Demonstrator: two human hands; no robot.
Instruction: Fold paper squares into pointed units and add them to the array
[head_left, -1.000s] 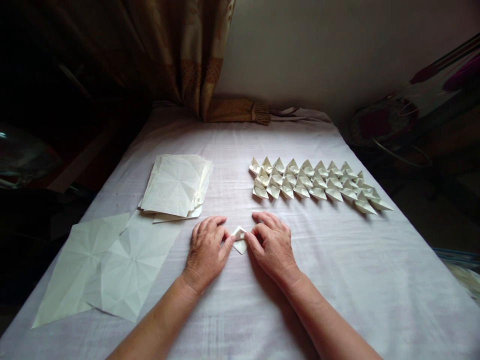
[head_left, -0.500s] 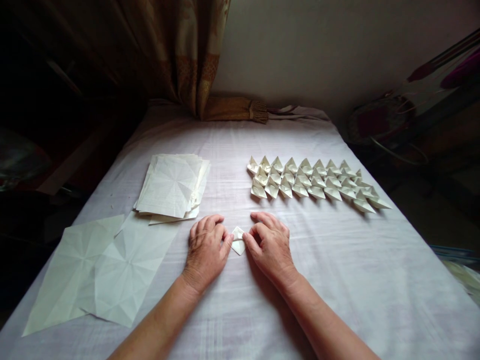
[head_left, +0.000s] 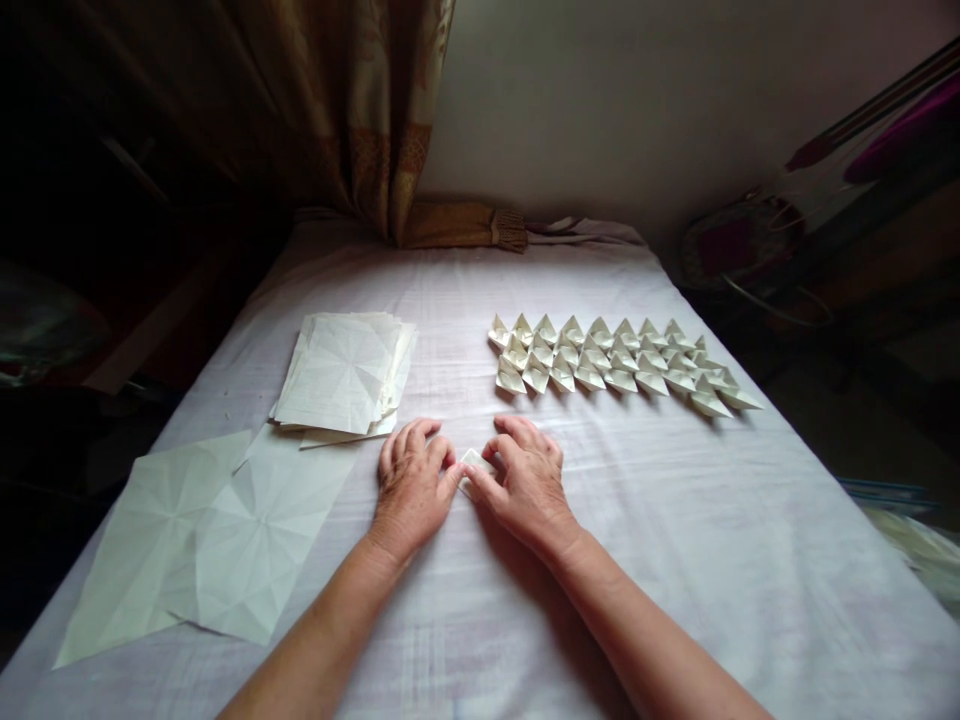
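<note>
A small folded paper piece (head_left: pixel 474 462) lies on the white cloth between my two hands. My left hand (head_left: pixel 410 486) pinches its left side with curled fingers. My right hand (head_left: pixel 523 483) pinches its right side, thumb reaching under it. Most of the piece is hidden by my fingers. Both hands rest on the cloth-covered table (head_left: pixel 675 520) near its middle.
A stack of creased paper squares (head_left: pixel 343 375) lies back left. Two larger creased sheets (head_left: pixel 202 530) lie flat at the front left. Several finished folded paper pieces (head_left: pixel 611 365) sit in rows back right. A curtain (head_left: pixel 390 110) hangs behind the table.
My hands have closed in on the paper piece, which now shows less between my fingers. The view has shifted slightly.
</note>
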